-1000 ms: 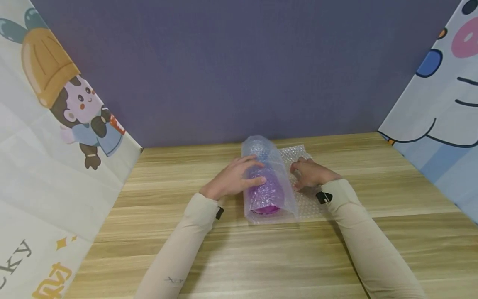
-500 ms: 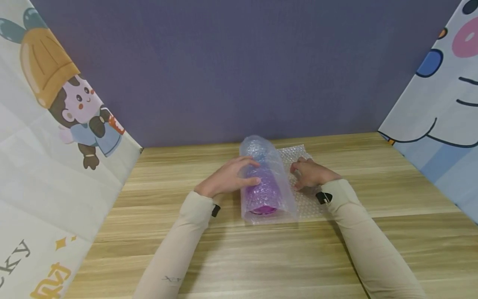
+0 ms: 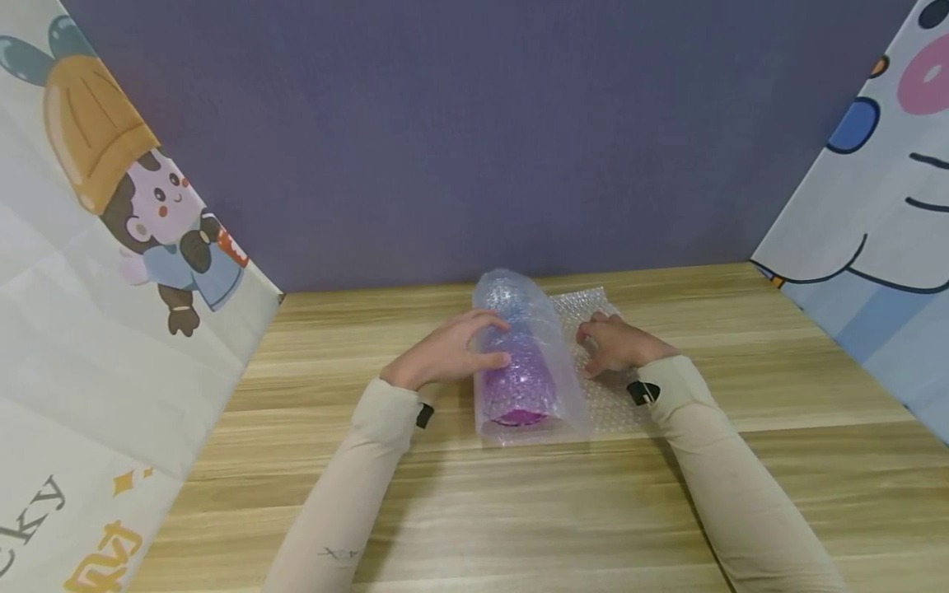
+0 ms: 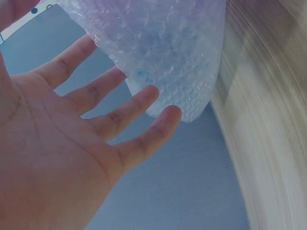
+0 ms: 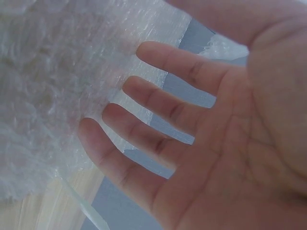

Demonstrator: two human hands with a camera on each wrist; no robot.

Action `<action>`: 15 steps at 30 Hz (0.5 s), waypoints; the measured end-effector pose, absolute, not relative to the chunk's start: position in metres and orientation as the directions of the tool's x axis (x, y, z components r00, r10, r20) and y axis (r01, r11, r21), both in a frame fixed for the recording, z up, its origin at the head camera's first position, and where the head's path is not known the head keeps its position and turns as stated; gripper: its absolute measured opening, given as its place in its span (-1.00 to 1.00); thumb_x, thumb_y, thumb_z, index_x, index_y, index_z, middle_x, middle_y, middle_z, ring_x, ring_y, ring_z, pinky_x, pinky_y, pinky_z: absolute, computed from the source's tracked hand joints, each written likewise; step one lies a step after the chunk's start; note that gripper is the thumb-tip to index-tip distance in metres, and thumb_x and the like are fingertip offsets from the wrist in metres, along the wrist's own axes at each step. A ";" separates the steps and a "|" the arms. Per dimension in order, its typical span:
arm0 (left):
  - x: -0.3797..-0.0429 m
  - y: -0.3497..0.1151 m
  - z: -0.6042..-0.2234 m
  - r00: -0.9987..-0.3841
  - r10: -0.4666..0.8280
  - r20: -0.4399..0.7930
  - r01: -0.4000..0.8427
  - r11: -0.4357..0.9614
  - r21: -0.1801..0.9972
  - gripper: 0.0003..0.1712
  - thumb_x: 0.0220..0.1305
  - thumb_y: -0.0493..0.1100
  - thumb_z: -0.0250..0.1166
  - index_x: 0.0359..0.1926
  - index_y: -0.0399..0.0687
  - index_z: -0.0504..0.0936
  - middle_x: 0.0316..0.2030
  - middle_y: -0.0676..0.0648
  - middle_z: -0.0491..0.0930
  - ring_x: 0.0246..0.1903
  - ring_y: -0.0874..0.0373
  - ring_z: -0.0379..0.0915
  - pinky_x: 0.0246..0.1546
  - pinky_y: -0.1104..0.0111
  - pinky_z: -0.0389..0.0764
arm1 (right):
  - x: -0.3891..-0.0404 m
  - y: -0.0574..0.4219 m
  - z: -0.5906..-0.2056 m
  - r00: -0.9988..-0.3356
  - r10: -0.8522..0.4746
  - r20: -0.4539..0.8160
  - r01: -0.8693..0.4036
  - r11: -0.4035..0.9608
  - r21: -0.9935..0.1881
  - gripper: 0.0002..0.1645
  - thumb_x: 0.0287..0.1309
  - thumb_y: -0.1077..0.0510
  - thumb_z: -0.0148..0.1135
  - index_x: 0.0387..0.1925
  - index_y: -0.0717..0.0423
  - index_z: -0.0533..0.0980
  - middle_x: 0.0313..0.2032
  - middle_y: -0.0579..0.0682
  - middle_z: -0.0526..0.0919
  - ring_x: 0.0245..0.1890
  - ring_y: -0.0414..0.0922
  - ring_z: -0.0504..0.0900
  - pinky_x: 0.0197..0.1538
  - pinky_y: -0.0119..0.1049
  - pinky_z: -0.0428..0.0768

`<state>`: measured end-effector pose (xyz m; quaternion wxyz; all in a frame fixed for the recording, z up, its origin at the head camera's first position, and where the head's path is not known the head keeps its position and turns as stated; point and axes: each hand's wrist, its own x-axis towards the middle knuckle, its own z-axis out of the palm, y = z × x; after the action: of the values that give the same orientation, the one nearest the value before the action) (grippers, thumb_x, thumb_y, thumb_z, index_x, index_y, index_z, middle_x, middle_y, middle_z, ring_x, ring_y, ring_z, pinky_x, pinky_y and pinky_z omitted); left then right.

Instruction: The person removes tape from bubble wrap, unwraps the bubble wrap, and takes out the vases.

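Observation:
A cylindrical bottle-like thing (image 3: 521, 387), purple at the near end and bluish at the far end, lies wrapped in bubble wrap (image 3: 567, 387). Its exact kind is blurred by the wrap. My left hand (image 3: 452, 350) rests on the left side of the roll with fingers spread; the left wrist view has those fingers (image 4: 134, 148) fairly straight against the wrap (image 4: 158, 57). On the flat part of the wrap to the right, my right hand (image 3: 619, 342) touches down with bent-forward fingers. The right wrist view has its fingertips (image 5: 91, 132) against the sheet, not closed round it.
The wood-grain table (image 3: 445, 511) extends around the roll on all sides. A dark blue-grey panel (image 3: 474, 140) stands behind it. Printed white sheets with cartoon figures hang at the left (image 3: 67, 329) and right (image 3: 904, 206).
My left hand and the wrapped roll have shifted slightly to the left, with the roll turning a little. The right hand has stayed in place.

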<state>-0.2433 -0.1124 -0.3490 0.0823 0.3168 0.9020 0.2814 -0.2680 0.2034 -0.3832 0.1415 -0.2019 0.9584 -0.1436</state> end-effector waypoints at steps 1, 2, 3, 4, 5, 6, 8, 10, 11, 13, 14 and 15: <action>-0.243 -0.113 -0.349 -0.787 0.616 0.029 0.524 0.643 0.559 -0.33 0.34 0.25 0.30 0.38 0.15 0.48 0.55 -0.07 0.23 0.57 -0.06 0.03 0.58 -0.09 0.06 | -0.268 0.203 -0.383 -0.879 -0.428 -0.211 -0.347 0.877 -0.332 -0.36 0.08 0.09 0.53 0.17 0.21 0.51 0.16 0.27 0.46 0.18 0.31 0.41 0.19 0.22 0.52; -0.243 -0.113 -0.348 -0.787 0.616 0.028 0.523 0.643 0.560 -0.33 0.34 0.24 0.30 0.38 0.15 0.47 0.54 -0.07 0.24 0.57 -0.06 0.04 0.58 -0.09 0.07 | -0.268 0.203 -0.383 -0.879 -0.428 -0.210 -0.348 0.877 -0.332 -0.36 0.08 0.10 0.53 0.17 0.21 0.51 0.15 0.27 0.47 0.18 0.30 0.41 0.19 0.22 0.52; -0.243 -0.114 -0.348 -0.788 0.615 0.025 0.520 0.644 0.561 -0.34 0.33 0.23 0.30 0.38 0.15 0.47 0.54 -0.07 0.25 0.57 -0.06 0.04 0.57 -0.09 0.08 | -0.267 0.203 -0.383 -0.879 -0.429 -0.208 -0.349 0.876 -0.332 -0.36 0.08 0.10 0.53 0.16 0.22 0.51 0.15 0.27 0.47 0.17 0.30 0.41 0.19 0.22 0.52; -0.243 -0.114 -0.348 -0.788 0.616 0.025 0.521 0.643 0.561 -0.34 0.33 0.23 0.30 0.38 0.15 0.47 0.53 -0.07 0.26 0.56 -0.07 0.06 0.57 -0.09 0.09 | -0.267 0.203 -0.383 -0.879 -0.430 -0.206 -0.351 0.876 -0.331 -0.36 0.08 0.10 0.53 0.16 0.22 0.52 0.15 0.27 0.47 0.17 0.30 0.41 0.19 0.22 0.52; -0.243 -0.115 -0.347 -0.787 0.616 0.024 0.520 0.642 0.563 -0.33 0.33 0.22 0.31 0.38 0.14 0.47 0.52 -0.07 0.28 0.56 -0.08 0.07 0.57 -0.09 0.09 | -0.267 0.203 -0.383 -0.879 -0.430 -0.205 -0.351 0.876 -0.331 -0.36 0.08 0.10 0.53 0.16 0.22 0.52 0.15 0.27 0.47 0.17 0.30 0.41 0.19 0.21 0.52; -0.243 -0.115 -0.347 -0.786 0.617 0.024 0.520 0.640 0.566 -0.33 0.32 0.21 0.32 0.38 0.14 0.47 0.51 -0.07 0.29 0.56 -0.08 0.08 0.57 -0.10 0.10 | -0.267 0.203 -0.383 -0.879 -0.430 -0.205 -0.351 0.876 -0.331 -0.36 0.08 0.10 0.53 0.16 0.22 0.52 0.15 0.27 0.47 0.17 0.30 0.41 0.19 0.21 0.52; -0.243 -0.116 -0.346 -0.785 0.620 0.021 0.519 0.638 0.569 -0.33 0.32 0.19 0.33 0.37 0.13 0.47 0.50 -0.07 0.31 0.55 -0.09 0.09 0.56 -0.10 0.12 | -0.267 0.203 -0.383 -0.880 -0.428 -0.206 -0.349 0.876 -0.332 -0.36 0.09 0.09 0.53 0.17 0.21 0.52 0.16 0.27 0.47 0.18 0.30 0.41 0.19 0.21 0.53; -0.242 -0.118 -0.345 -0.785 0.619 0.014 0.514 0.639 0.572 -0.33 0.31 0.19 0.33 0.38 0.14 0.46 0.49 -0.05 0.32 0.55 -0.08 0.09 0.56 -0.10 0.12 | -0.266 0.203 -0.383 -0.879 -0.428 -0.210 -0.347 0.876 -0.334 -0.36 0.09 0.08 0.53 0.17 0.21 0.52 0.16 0.27 0.46 0.18 0.30 0.40 0.18 0.21 0.53; -0.242 -0.118 -0.344 -0.786 0.618 0.010 0.510 0.640 0.574 -0.33 0.31 0.19 0.34 0.38 0.15 0.46 0.49 -0.04 0.32 0.55 -0.07 0.08 0.56 -0.10 0.11 | -0.266 0.203 -0.382 -0.879 -0.427 -0.211 -0.345 0.876 -0.337 -0.35 0.09 0.08 0.53 0.17 0.21 0.51 0.17 0.27 0.46 0.18 0.30 0.40 0.18 0.21 0.53; -0.242 -0.119 -0.344 -0.789 0.614 0.003 0.503 0.643 0.578 -0.32 0.30 0.19 0.34 0.38 0.15 0.46 0.49 -0.02 0.32 0.56 -0.07 0.07 0.56 -0.09 0.10 | -0.266 0.203 -0.382 -0.879 -0.428 -0.213 -0.343 0.875 -0.341 -0.35 0.09 0.08 0.54 0.17 0.21 0.51 0.16 0.27 0.46 0.17 0.30 0.40 0.17 0.21 0.53; -0.242 -0.119 -0.344 -0.790 0.614 0.001 0.501 0.643 0.579 -0.32 0.30 0.19 0.34 0.39 0.15 0.45 0.49 -0.02 0.32 0.56 -0.06 0.07 0.57 -0.09 0.11 | -0.265 0.203 -0.382 -0.879 -0.427 -0.213 -0.343 0.875 -0.342 -0.35 0.09 0.08 0.54 0.17 0.21 0.51 0.16 0.27 0.46 0.17 0.30 0.40 0.17 0.21 0.53; -0.242 -0.119 -0.344 -0.790 0.613 0.000 0.499 0.644 0.580 -0.31 0.30 0.18 0.34 0.39 0.15 0.45 0.48 -0.01 0.33 0.56 -0.05 0.08 0.56 -0.08 0.12 | -0.265 0.203 -0.382 -0.879 -0.427 -0.213 -0.342 0.875 -0.342 -0.35 0.09 0.08 0.54 0.17 0.21 0.51 0.16 0.27 0.46 0.17 0.30 0.41 0.17 0.21 0.53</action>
<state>-0.2422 -0.1193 -0.3436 0.0988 0.3086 0.9012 0.2878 -0.2652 0.2031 -0.3816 0.1425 -0.2010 0.9577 -0.1489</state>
